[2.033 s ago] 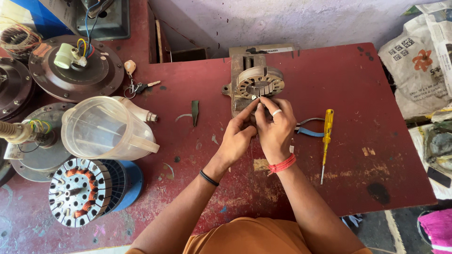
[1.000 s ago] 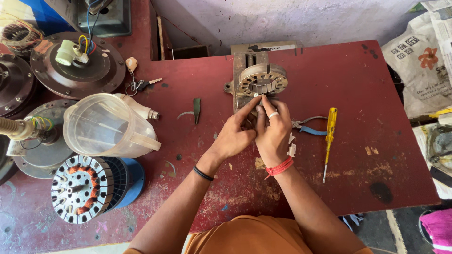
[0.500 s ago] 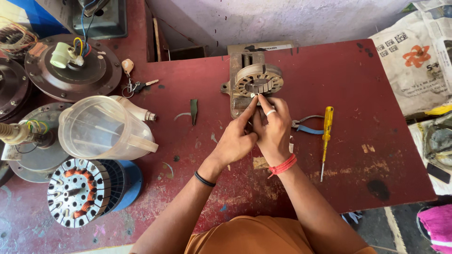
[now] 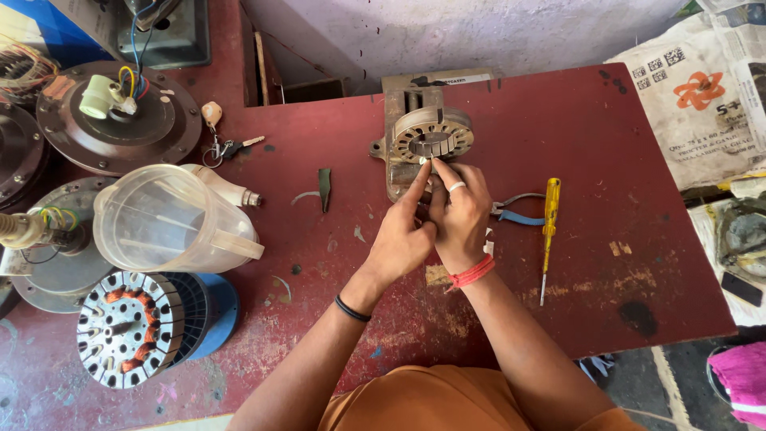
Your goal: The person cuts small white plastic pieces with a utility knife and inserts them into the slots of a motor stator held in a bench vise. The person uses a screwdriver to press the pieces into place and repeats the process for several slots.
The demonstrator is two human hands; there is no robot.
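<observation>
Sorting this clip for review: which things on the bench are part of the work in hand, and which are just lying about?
In hand:
- slotted stator ring on its metal holder
- left hand and right hand, fingers at the ring's near edge

Lying about:
- yellow screwdriver
- blue-handled pliers
- clear plastic jug
- wound stator
- keys
- fan motor housing

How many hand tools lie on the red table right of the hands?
2: a yellow screwdriver and blue-handled pliers just left of it, partly hidden behind the right hand.

We count one slotted stator ring; one yellow screwdriver; one pair of pliers; one plastic jug; two hands.
</observation>
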